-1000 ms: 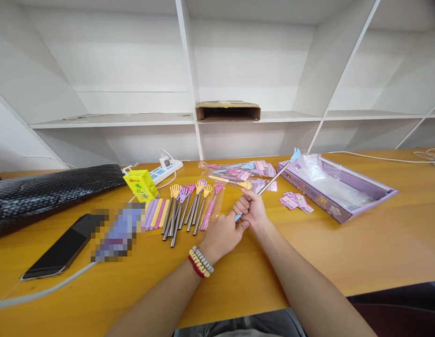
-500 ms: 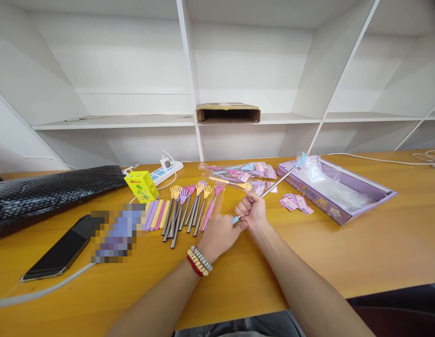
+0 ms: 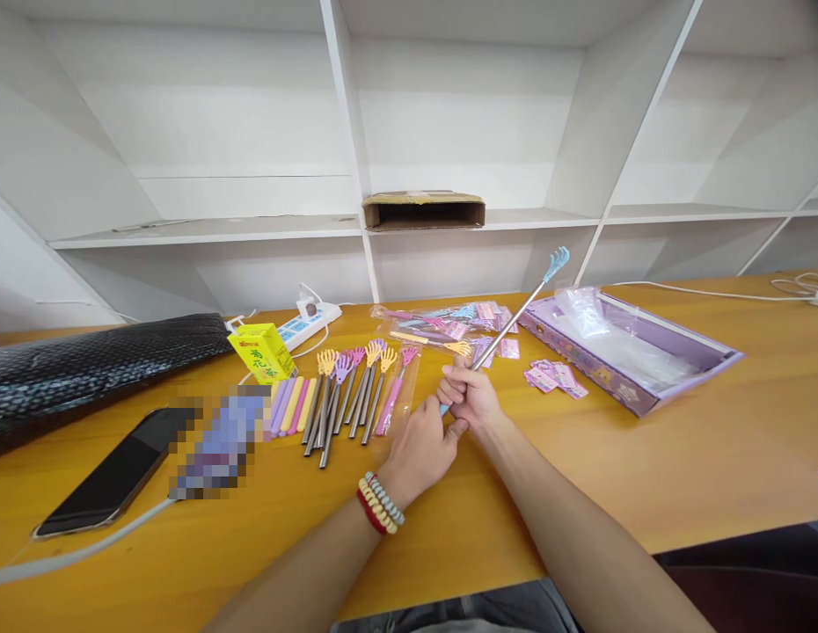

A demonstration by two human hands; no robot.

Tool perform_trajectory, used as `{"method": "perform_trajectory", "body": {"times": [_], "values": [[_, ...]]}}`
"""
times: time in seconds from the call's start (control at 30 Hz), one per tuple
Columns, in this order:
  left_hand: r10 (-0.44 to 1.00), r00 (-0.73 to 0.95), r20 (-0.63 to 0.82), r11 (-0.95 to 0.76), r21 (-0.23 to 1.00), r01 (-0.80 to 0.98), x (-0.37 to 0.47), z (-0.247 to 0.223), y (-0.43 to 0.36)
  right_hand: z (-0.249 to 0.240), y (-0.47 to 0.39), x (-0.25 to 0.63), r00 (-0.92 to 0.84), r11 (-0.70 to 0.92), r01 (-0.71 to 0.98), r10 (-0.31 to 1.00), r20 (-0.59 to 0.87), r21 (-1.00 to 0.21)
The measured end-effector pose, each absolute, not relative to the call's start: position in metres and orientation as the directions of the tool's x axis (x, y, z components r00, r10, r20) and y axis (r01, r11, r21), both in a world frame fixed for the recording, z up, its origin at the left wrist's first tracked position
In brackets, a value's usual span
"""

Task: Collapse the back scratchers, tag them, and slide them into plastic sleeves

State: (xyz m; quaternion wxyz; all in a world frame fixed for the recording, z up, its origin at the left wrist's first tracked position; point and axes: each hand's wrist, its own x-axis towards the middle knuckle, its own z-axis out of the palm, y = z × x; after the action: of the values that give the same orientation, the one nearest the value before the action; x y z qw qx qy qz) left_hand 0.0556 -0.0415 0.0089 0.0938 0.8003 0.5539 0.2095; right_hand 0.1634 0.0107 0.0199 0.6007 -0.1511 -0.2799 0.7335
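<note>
My right hand (image 3: 471, 397) is closed around the handle of a blue telescopic back scratcher (image 3: 514, 316), whose metal rod slants up to the right and ends in a small blue claw (image 3: 556, 261). My left hand (image 3: 419, 448), with bead bracelets on the wrist, touches the handle's lower end beside the right hand. Just left of the hands, a row of several back scratchers (image 3: 346, 396) with yellow, purple and pink claws lies on the yellow table (image 3: 679, 457).
A purple open box (image 3: 630, 347) with clear plastic lies at the right, small pink tags (image 3: 555, 376) beside it. Packaged scratchers (image 3: 449, 321) lie behind the hands. A yellow drink carton (image 3: 264, 350), power strip (image 3: 310, 321), phone (image 3: 115, 473) and black bag (image 3: 85, 365) sit left. White shelves stand behind.
The scratcher's rod has become longer and tilted upward, its claw rising above the purple box's edge. Both hands stay close together at the handle.
</note>
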Motion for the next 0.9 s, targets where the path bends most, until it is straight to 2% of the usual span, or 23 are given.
{"method": "perform_trajectory", "body": {"times": [0.37,0.57,0.73,0.9], "values": [[0.922,0.355,0.158,-0.388,0.335,0.859,0.048,0.021,-0.035,0.024,0.006,0.159,-0.202,-0.125,-0.797,0.977,0.066,-0.591],[0.961,0.247,0.123,-0.272,0.263,0.926,0.044,0.02,-0.034,0.028,0.003,0.156,-0.09,-0.071,-0.786,0.996,-0.001,-0.614],[0.972,0.189,0.138,-0.224,0.32,0.92,0.044,0.02,-0.035,0.034,0.01,0.177,0.127,0.096,-0.775,0.992,-0.005,-0.624],[0.942,0.282,0.181,-0.329,0.344,0.879,0.056,0.027,-0.046,0.029,0.018,0.18,0.088,0.035,-0.787,0.995,-0.056,-0.616]]}}
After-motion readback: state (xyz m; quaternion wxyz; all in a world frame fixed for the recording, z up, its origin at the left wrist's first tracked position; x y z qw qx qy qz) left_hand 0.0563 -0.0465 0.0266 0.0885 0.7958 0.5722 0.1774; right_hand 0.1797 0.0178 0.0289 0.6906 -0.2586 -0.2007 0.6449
